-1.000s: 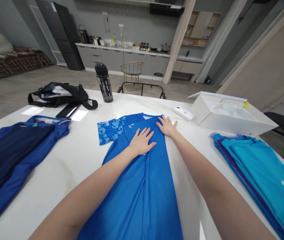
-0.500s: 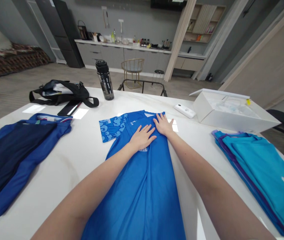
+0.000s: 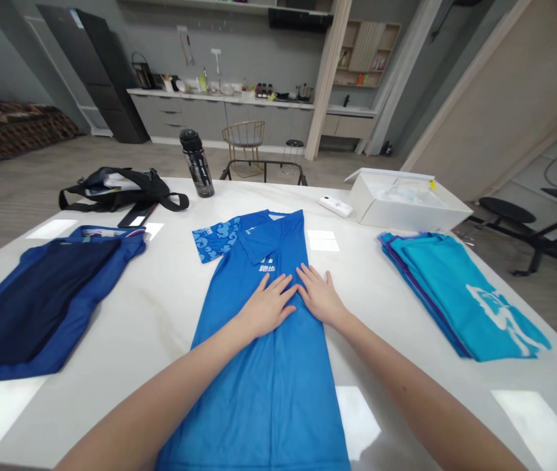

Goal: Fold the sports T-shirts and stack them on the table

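A blue short-sleeved T-shirt (image 3: 259,392) lies lengthwise on the white table (image 3: 131,366), its collar at the far end. One patterned sleeve sticks out to the left, while the right side is folded inward over the body. My left hand (image 3: 269,306) rests flat on the middle of the shirt, fingers spread, just below some white printed characters. Beside it, my right hand (image 3: 321,294) lies across the shirt's right folded edge, fingers spread too. The two hands nearly touch, and neither grips the cloth.
Folded dark blue clothes (image 3: 43,301) lie on the left, a turquoise folded pile (image 3: 459,294) on the right. Farther back are a black bag (image 3: 116,190), a phone (image 3: 136,214), a bottle (image 3: 197,163), a white device (image 3: 335,207) and an open white box (image 3: 406,212).
Both hands have slid down the shirt toward me, from near the collar to the middle. The fabric beneath looks flatter. The camera view has shifted too.
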A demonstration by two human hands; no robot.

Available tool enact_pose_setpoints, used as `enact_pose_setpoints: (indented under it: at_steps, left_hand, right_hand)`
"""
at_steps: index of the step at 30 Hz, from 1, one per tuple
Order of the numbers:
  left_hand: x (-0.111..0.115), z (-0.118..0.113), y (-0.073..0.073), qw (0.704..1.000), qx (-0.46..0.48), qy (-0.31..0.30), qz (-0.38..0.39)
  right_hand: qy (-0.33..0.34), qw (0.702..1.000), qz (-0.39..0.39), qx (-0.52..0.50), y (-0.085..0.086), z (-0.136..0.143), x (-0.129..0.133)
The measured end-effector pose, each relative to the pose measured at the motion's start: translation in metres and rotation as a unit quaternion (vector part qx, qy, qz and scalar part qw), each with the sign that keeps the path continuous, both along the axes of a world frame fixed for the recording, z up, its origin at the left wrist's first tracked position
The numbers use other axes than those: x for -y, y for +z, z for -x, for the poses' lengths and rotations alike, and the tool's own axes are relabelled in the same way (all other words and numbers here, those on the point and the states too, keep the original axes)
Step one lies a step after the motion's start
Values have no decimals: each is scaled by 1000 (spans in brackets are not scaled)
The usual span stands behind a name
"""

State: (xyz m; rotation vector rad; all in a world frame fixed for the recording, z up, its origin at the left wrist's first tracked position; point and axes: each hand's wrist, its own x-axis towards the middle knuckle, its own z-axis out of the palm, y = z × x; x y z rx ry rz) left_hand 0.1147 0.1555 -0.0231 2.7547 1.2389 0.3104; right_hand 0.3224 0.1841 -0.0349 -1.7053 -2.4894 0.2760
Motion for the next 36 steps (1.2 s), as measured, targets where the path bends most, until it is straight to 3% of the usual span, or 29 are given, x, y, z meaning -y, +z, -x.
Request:
enact_pose_setpoints:
  at_steps: [6, 12, 17, 21, 24, 26, 31, 36]
  left_hand:
    - [86, -11, -4, 999, -2, 17, 36]
    - [144, -23, -1, 998, 29, 5, 49]
    - [156, -20, 9, 991, 101, 9, 91]
    - [135, 7, 19, 984, 147, 59, 83]
    - [92, 46, 24, 983, 138, 117, 43]
    - [53, 77, 25, 976, 128, 175, 26]
    - [-47, 146, 28, 940, 94, 329, 2]
    - [-120, 181, 21, 902, 71, 427, 9]
  right_hand:
    - [-15, 1000, 0, 6, 2, -21, 86]
    - [33, 999, -16, -38, 7, -35, 157]
    - [72, 991, -34, -104, 17, -35, 188]
    - [106, 988, -16, -113, 30, -33, 186]
    - [131, 983, 15, -129, 38, -28, 160]
    - [136, 979, 30, -149, 44, -19, 126]
    - [121, 971, 58, -196, 55, 33, 2]
    - [80, 978, 45, -187, 50, 105, -122]
